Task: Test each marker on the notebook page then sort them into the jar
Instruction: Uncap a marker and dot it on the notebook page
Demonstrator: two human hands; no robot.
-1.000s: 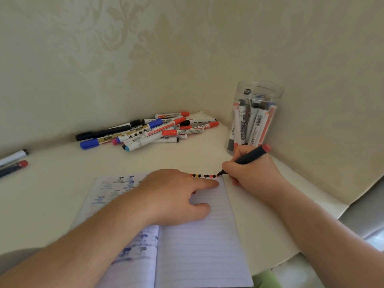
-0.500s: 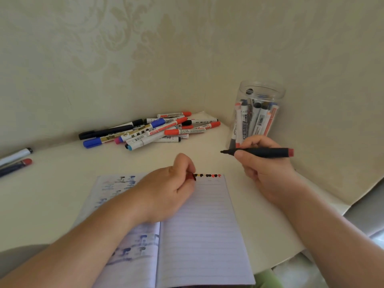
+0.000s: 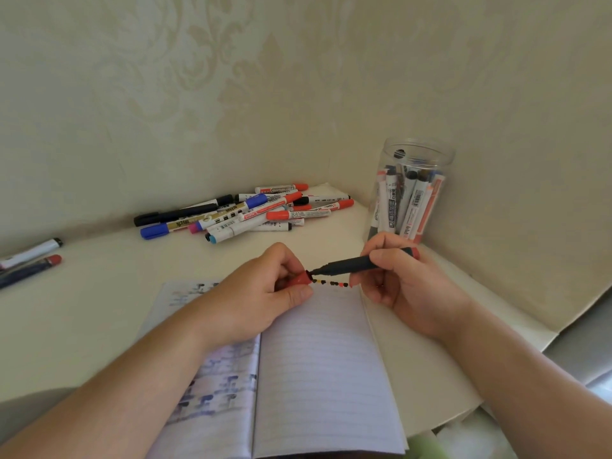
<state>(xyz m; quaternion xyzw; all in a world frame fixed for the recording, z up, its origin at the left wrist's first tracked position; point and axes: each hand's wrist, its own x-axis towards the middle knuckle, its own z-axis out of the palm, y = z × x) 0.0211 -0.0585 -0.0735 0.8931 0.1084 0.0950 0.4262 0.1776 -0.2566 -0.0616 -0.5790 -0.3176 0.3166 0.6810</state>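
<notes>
Head view, step: we recap the dark red-ended marker [image 3: 356, 264].
Left grip [image 3: 265, 293]: pinches the red cap [image 3: 299, 279], mouth facing the tip.
Right grip [image 3: 402, 276]: curled round the barrel; we push straight in.

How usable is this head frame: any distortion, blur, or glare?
Head view: wide-angle bending curves the table edge and walls; light is soft with no hard shadows; the jar shows only mild reflections; hands and marker are sharp; the bottom-right corner is blurred.
</notes>
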